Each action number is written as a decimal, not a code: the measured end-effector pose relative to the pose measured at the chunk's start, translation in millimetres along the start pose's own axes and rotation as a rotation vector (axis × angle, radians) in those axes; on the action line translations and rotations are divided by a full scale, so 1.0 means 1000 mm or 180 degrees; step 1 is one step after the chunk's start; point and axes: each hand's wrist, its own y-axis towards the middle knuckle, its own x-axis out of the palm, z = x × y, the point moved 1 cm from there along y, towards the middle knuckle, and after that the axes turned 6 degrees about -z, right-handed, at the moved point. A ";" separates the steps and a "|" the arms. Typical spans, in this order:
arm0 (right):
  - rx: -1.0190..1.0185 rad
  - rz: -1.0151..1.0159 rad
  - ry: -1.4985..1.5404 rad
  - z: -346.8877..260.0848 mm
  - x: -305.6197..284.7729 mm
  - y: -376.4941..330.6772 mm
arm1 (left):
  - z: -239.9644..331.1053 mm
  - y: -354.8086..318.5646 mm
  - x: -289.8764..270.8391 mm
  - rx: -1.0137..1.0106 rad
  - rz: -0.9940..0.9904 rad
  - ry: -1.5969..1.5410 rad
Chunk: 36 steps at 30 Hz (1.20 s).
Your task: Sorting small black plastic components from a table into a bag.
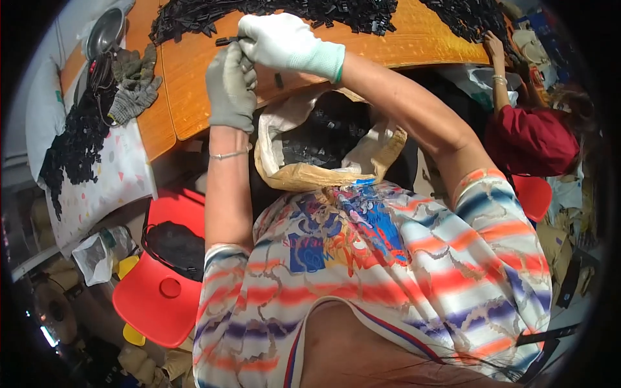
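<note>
My left hand [231,90], in a grey glove, is closed, its fingertips meeting those of my right hand over the wooden table. What the left fingers hold, if anything, is hidden. My right hand [279,45], in a white glove with a pale green cuff, is closed too. A small black plastic part [226,41] sticks out to the left from its fingertips. Another small black piece [279,81] lies by the table's near edge, below the right hand. Beyond both hands spreads a long heap of black plastic parts [349,14].
An open sack [291,178] with black parts inside sits between me and the table [194,97]. At left are grey work gloves [136,84], a metal bowl [105,33], more black parts [77,142] and a red chair [155,297]. A co-worker in dark red [533,139] reaches toward another heap at right.
</note>
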 end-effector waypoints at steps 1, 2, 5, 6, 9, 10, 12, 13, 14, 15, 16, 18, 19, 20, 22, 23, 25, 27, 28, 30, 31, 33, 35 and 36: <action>0.0102 0.0172 0.0192 0.003 -0.003 -0.001 | 0.001 0.005 0.001 0.0006 -0.0152 0.0019; 0.0192 0.0349 0.0384 0.006 -0.006 -0.002 | 0.003 0.008 0.003 0.0022 -0.0300 0.0039; 0.0282 0.0538 0.0562 0.015 -0.017 -0.007 | 0.009 0.000 0.005 0.0312 -0.0640 0.0345; 0.0680 -0.0039 0.1134 0.022 -0.020 -0.012 | 0.003 -0.004 -0.005 0.0277 -0.0933 0.0357; 0.0034 -0.0575 0.3440 0.033 -0.019 -0.043 | -0.016 -0.023 -0.024 -0.0149 -0.0699 0.0287; 0.0025 -0.0651 0.3485 0.035 -0.018 -0.054 | -0.023 -0.028 -0.027 -0.0269 -0.0753 0.0060; 0.0454 -0.0913 0.3509 0.033 -0.011 -0.073 | -0.033 -0.041 -0.021 -0.0446 -0.0822 -0.0294; 0.0716 -0.1096 0.3871 0.020 -0.017 -0.084 | -0.034 -0.054 -0.017 -0.0516 -0.0943 -0.0195; 0.0774 -0.1031 0.3575 0.016 -0.014 -0.092 | -0.038 -0.063 -0.010 -0.0601 -0.0961 -0.0128; 0.1032 -0.1061 0.3694 0.019 0.000 -0.103 | -0.053 -0.066 -0.014 -0.0793 -0.1032 -0.0227; 0.1168 -0.1008 0.3517 0.011 -0.004 -0.113 | -0.056 -0.078 -0.012 -0.0734 -0.1331 -0.0175; 0.1115 -0.1066 0.3020 0.009 0.002 -0.133 | -0.074 -0.094 -0.018 -0.1003 -0.1608 -0.0479; 0.1001 -0.1154 0.2970 0.012 0.008 -0.142 | -0.085 -0.102 -0.024 -0.1145 -0.1519 -0.0449; 0.0666 -0.1367 0.2778 0.014 0.004 -0.142 | -0.082 -0.108 -0.021 -0.1382 -0.1400 -0.0040; 0.1274 -0.2349 0.3370 0.017 -0.009 -0.148 | -0.086 -0.108 -0.023 -0.1534 -0.1616 0.1652; 0.0528 -0.2716 0.2279 0.027 -0.014 -0.140 | -0.085 -0.107 -0.025 -0.1507 -0.1603 0.1661; 0.0608 -0.2364 0.1572 0.031 -0.020 -0.123 | -0.072 -0.102 -0.027 0.0343 -0.1815 0.3702; 0.1340 -0.1933 0.2016 0.022 -0.033 -0.100 | -0.048 -0.085 -0.024 0.0509 -0.1225 0.3271; 0.1221 -0.1418 0.1452 0.033 -0.015 -0.094 | -0.035 -0.068 -0.027 0.0574 -0.0946 0.4004; 0.1272 -0.1091 0.0815 0.027 -0.007 -0.078 | -0.016 -0.024 -0.037 0.1728 -0.0400 0.4615; 0.1233 -0.0971 0.0762 0.023 0.002 -0.071 | -0.006 0.003 -0.042 0.1941 -0.0195 0.4985; 0.1256 -0.0948 0.0605 0.013 0.017 -0.055 | 0.007 0.044 -0.049 0.2041 0.0119 0.5586; 0.1194 -0.0928 0.0586 0.016 0.030 -0.049 | 0.012 0.074 -0.050 0.2022 0.0049 0.5946; 0.1057 -0.0776 0.0553 0.020 0.038 -0.048 | 0.012 0.084 -0.052 0.2055 0.0051 0.5942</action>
